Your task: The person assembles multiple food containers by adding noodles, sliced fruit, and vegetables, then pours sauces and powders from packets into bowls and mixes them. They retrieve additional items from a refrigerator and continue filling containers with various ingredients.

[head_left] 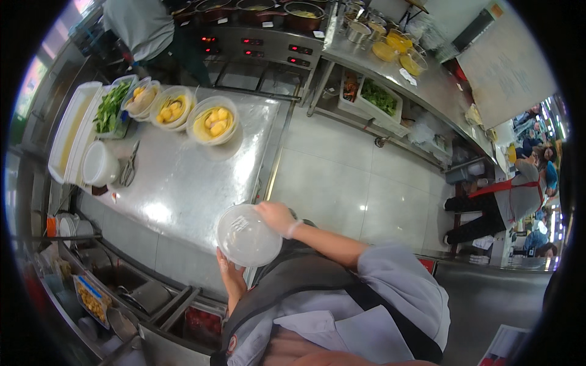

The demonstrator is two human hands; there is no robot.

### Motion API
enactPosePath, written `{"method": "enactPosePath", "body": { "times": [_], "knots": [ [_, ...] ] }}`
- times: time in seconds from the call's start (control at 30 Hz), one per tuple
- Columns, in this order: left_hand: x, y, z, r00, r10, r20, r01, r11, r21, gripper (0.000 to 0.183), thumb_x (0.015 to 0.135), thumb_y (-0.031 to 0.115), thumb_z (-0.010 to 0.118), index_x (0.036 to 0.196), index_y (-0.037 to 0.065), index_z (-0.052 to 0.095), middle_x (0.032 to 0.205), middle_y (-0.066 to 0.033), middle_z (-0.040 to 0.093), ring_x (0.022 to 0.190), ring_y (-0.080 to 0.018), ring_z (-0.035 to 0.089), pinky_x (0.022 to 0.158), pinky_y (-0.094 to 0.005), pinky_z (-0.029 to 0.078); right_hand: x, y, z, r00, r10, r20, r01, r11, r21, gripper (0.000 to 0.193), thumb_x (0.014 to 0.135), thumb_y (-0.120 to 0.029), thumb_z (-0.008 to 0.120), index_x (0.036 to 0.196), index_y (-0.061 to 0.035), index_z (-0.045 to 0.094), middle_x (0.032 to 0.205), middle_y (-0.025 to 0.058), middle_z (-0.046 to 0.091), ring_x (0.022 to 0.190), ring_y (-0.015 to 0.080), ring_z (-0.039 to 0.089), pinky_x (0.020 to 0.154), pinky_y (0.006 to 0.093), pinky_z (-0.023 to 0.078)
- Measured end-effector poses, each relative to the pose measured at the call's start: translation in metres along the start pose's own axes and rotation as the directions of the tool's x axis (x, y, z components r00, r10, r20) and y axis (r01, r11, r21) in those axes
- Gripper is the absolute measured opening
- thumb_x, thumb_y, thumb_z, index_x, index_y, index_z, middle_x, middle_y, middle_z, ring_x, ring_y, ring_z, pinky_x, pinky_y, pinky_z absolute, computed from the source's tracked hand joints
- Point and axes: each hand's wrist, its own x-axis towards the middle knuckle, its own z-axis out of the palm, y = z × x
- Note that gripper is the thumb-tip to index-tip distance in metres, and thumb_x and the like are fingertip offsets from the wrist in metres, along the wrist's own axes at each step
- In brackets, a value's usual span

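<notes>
Both my hands hold a clear round plastic lid (246, 236) close to my chest, over the near corner of the steel worktable (183, 189). My left hand (231, 277) grips its lower edge from beneath. My right hand (276, 216) pinches its upper rim, with a band on the wrist. Farther along the table stand three clear bowls of yellow food pieces (213, 121) (173, 108) (141, 96), all without lids.
A tub of green leaves (112, 108), a stack of white tubs (97, 163), scissors (129, 166) and a white tray (72, 128) line the table's left end. Another person (143, 27) stands at the stove with pots (268, 15). A tiled aisle (360, 189) runs right, past a counter with bins (378, 97).
</notes>
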Motion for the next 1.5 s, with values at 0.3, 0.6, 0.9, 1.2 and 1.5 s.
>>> {"method": "enactPosePath", "body": {
  "times": [0.3, 0.6, 0.9, 1.2, 1.5],
  "knots": [
    [0.125, -0.077, 0.224, 0.951, 0.074, 0.300, -0.183, 0.917, 0.354, 0.041, 0.087, 0.013, 0.061, 0.124, -0.003, 0.050, 0.112, -0.0100, 0.059, 0.098, -0.0170, 0.056, 0.087, -0.0297, 0.043, 0.007, 0.143, -0.186, 0.832, 0.521, -0.188, -0.406, 0.804, 0.435, 0.037, 0.093, -0.036, 0.048, 0.082, 0.0001, 0.050, 0.073, 0.0226, 0.054, 0.067, 0.0393, 0.052, 0.064, 0.0440, 0.042],
    [0.333, -0.313, 0.560, 0.940, -0.083, 0.331, -0.091, 0.873, 0.479, 0.060, 0.086, 0.018, 0.064, 0.135, -0.002, 0.037, 0.132, -0.0146, 0.047, 0.121, -0.0213, 0.044, 0.101, -0.0325, 0.034, 0.104, 0.525, -0.344, 0.555, 0.748, -0.365, -0.508, 0.651, 0.564, 0.038, 0.092, -0.034, 0.050, 0.078, 0.0016, 0.049, 0.071, 0.0165, 0.051, 0.067, 0.0254, 0.049, 0.062, 0.0389, 0.040],
    [0.369, -0.409, 0.505, 0.930, -0.367, -0.036, 0.313, 0.735, 0.602, 0.025, 0.089, 0.011, 0.059, 0.110, -0.004, 0.060, 0.090, -0.0063, 0.068, 0.083, -0.0138, 0.062, 0.077, -0.0259, 0.048, 0.398, 0.841, -0.357, 0.319, 0.907, -0.276, -0.076, 0.315, 0.946, 0.039, 0.093, -0.038, 0.050, 0.104, -0.0016, 0.057, 0.093, 0.0109, 0.061, 0.082, 0.0182, 0.056, 0.068, 0.0357, 0.045],
    [0.366, -0.398, 0.419, 0.940, -0.173, -0.294, 0.333, 0.656, 0.678, 0.021, 0.089, 0.008, 0.057, 0.106, -0.005, 0.061, 0.092, -0.0123, 0.068, 0.086, -0.0160, 0.065, 0.078, -0.0275, 0.050, 0.512, 0.982, -0.329, 0.412, 0.911, -0.039, -0.282, 0.168, 0.945, 0.033, 0.092, -0.033, 0.051, 0.102, -0.0030, 0.058, 0.095, 0.0094, 0.060, 0.086, 0.0198, 0.056, 0.073, 0.0368, 0.045],
    [0.407, -0.372, 0.548, 0.981, -0.137, -0.140, 0.194, 0.590, 0.783, 0.025, 0.089, 0.011, 0.057, 0.110, -0.003, 0.060, 0.097, -0.0115, 0.068, 0.090, -0.0163, 0.065, 0.080, -0.0269, 0.049, 0.367, 0.842, -0.288, 0.875, 0.447, -0.188, -0.390, 0.879, 0.275, 0.027, 0.091, -0.029, 0.053, 0.100, -0.0043, 0.058, 0.096, 0.0079, 0.059, 0.089, 0.0214, 0.055, 0.078, 0.0380, 0.044]
  ]
}}
